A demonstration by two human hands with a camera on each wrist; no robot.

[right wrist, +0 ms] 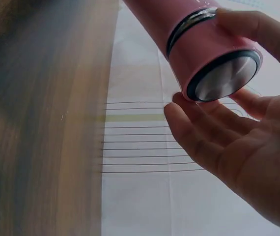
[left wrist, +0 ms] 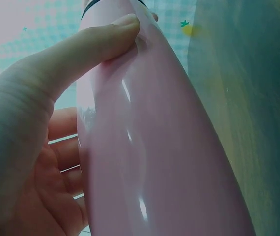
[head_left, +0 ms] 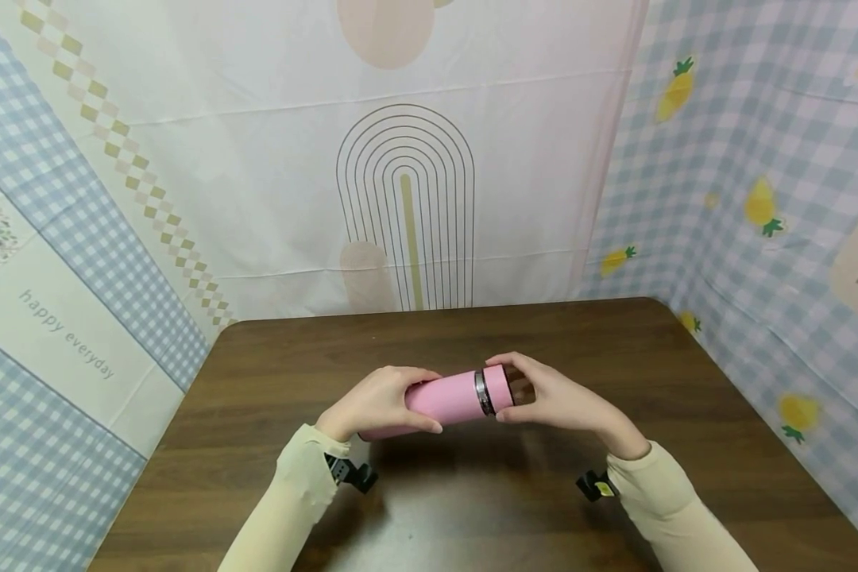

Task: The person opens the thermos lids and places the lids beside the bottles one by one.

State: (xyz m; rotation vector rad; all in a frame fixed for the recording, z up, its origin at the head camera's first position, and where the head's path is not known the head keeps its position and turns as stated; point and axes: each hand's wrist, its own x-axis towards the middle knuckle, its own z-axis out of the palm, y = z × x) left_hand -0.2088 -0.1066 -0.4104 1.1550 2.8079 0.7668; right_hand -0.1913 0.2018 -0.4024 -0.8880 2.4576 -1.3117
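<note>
A pink thermos flask (head_left: 452, 397) lies slantwise between the two hands, over the middle of the table. Near its right end runs a shiny silver band (head_left: 483, 392) with black edging. My left hand (head_left: 380, 399) grips the body, its thumb (left wrist: 105, 42) lying along the pink surface in the left wrist view. Around the short pink end section (head_left: 498, 387), my right hand (head_left: 566, 399) holds with thumb and fingertips on opposite sides. The right wrist view shows that end's silver disc (right wrist: 227, 79) inside a black ring, the palm standing apart from it. The flask's far left end is partly hidden by the left hand.
The brown wooden table (head_left: 293, 349) has rounded back corners. Behind it hangs a pale cloth (head_left: 272, 183) with an arch pattern, and a checked cloth with pineapples (head_left: 743, 262) hangs at the right. Both sleeves carry a black wrist device (head_left: 353, 474).
</note>
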